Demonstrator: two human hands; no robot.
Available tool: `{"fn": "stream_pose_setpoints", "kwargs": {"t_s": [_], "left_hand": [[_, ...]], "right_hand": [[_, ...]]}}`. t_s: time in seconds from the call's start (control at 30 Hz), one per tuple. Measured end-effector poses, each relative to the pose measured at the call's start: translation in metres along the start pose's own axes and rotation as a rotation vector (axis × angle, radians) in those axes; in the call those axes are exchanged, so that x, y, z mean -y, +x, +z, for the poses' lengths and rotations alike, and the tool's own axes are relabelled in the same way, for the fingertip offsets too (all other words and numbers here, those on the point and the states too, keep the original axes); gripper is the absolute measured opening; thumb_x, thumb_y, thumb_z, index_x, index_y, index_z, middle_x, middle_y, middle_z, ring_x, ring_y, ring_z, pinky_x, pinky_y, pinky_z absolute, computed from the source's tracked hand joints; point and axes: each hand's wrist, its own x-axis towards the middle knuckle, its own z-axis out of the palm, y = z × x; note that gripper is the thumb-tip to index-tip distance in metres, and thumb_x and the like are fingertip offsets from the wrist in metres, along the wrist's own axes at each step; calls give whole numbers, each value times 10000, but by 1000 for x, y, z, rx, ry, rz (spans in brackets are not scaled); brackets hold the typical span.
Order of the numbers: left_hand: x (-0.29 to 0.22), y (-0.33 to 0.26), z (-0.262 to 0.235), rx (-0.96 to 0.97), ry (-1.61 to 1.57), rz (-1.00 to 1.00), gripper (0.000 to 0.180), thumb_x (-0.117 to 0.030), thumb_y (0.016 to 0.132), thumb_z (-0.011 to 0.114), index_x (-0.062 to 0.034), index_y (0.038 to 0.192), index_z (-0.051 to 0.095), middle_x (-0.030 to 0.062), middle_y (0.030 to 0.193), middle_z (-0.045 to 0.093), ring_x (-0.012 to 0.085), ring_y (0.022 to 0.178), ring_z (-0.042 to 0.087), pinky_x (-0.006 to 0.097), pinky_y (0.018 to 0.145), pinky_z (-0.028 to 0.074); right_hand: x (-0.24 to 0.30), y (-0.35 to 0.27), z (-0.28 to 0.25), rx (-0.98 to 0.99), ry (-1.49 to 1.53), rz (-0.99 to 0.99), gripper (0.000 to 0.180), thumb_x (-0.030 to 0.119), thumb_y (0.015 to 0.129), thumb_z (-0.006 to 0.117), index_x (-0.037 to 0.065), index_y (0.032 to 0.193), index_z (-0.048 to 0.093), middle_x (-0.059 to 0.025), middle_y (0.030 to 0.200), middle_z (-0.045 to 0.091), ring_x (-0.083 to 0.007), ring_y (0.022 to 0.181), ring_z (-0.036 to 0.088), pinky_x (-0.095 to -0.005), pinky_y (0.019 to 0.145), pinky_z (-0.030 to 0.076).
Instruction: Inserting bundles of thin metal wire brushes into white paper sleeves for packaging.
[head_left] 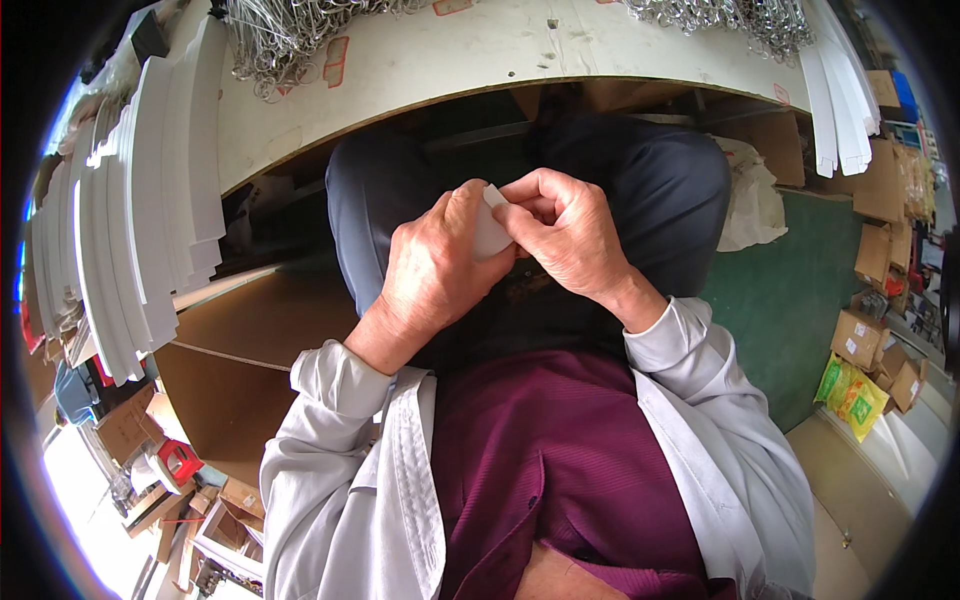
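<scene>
Over my lap, both hands meet at a small white piece, flat and thin like card or plastic. My left hand is closed around it, fingers on the far side and thumb beneath. From the other side my right hand pinches the piece's upper edge between thumb and curled fingers, where a narrow white flap sticks up. Most of the piece is covered by my fingers, so its exact kind does not show.
Ahead runs a worktable bearing heaps of silver wire hooks. Long white strips hang over its left end, and more strips over its right. An open cardboard box stands at my left; a pale plastic bag lies right of my knee.
</scene>
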Motion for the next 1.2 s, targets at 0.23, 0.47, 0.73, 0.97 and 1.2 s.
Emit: {"fn": "stream_pose_setpoints", "kwargs": {"t_s": [0.23,0.47,0.73,0.97,1.2], "left_hand": [[1,-2,2,-11,24,25,639,-203,711,923,-1,1239,625,208,1033,740,388,907,756,441,765,638],[1,-2,0,-30,20,78,596,-172,727,879,5,1228,609,192,998,731,369,876,754,434,734,639],[3,-2,0,-60,14,100,561,-166,745,844,14,1217,601,178,969,731,357,849,753,432,710,639],[5,-3,0,-27,8,82,553,-162,744,844,20,1211,611,189,991,733,361,867,754,436,731,639],[4,-5,1,9,-21,31,619,-177,716,905,16,1237,630,208,1046,737,381,928,756,432,796,634]], "right_hand": [[8,0,-11,82,134,179,180,112,974,718,-56,1038,714,-103,872,765,-118,746,727,-282,621,641],[7,1,-16,94,118,192,184,124,973,728,-53,1023,729,-91,842,762,-96,724,717,-258,599,620],[-1,0,-13,66,22,18,206,160,995,727,-40,1018,773,-50,771,735,-58,622,646,-241,554,574],[-1,-1,-12,57,-39,1,199,158,998,721,-33,1014,775,-45,756,727,-58,608,638,-238,543,561],[-3,-4,-10,33,-39,-17,189,147,998,716,-34,1004,768,-55,747,729,-65,628,659,-248,543,557]]}}
